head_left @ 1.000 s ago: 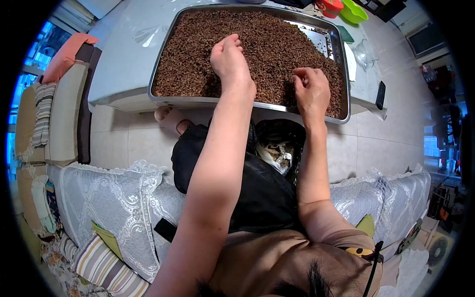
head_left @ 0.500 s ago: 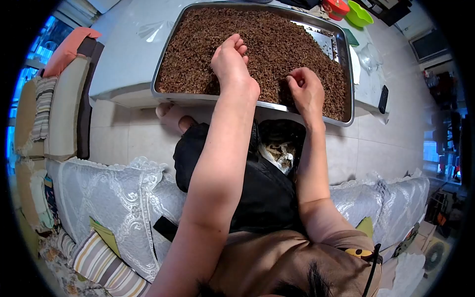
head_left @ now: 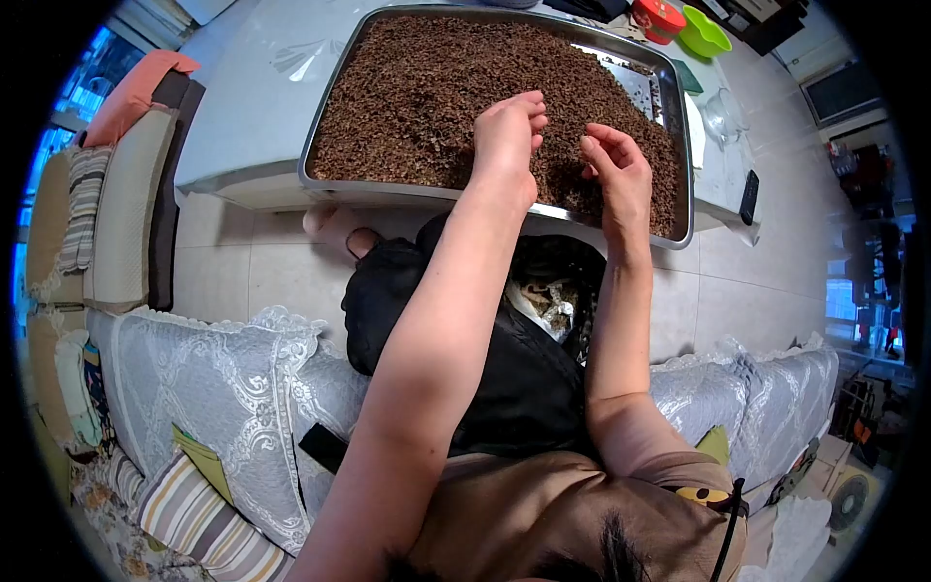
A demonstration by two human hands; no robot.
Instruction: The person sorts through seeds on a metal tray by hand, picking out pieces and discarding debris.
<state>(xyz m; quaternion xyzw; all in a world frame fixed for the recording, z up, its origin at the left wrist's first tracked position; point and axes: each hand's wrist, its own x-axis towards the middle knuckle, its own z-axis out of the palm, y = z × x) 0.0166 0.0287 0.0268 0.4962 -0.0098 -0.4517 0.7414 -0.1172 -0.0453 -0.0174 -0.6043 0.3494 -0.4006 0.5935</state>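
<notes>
A large metal tray [head_left: 436, 193] on the table holds a thick layer of small brown dried pieces [head_left: 417, 97]. My left hand [head_left: 506, 136] is over the middle of the layer, its fingers curled inward with the palm side turned to the right; what they hold, if anything, is hidden. To its right, my right hand [head_left: 621, 175] hovers above the near right part of the tray, thumb and index finger apart at the tips and the other fingers bent. Nothing can be made out between them. Bare metal shows at the tray's far right corner.
The tray stands on a pale table [head_left: 242, 126]. Beyond its right side are a red container [head_left: 658, 19], a green bowl [head_left: 704, 33], a glass vessel [head_left: 722, 116] and a black remote [head_left: 750, 197]. A black-lined bin [head_left: 553, 306] stands below, beside my legs.
My left hand has moved right, closer to my right hand. My right hand has shifted slightly right, and its thumb and index finger have come apart.
</notes>
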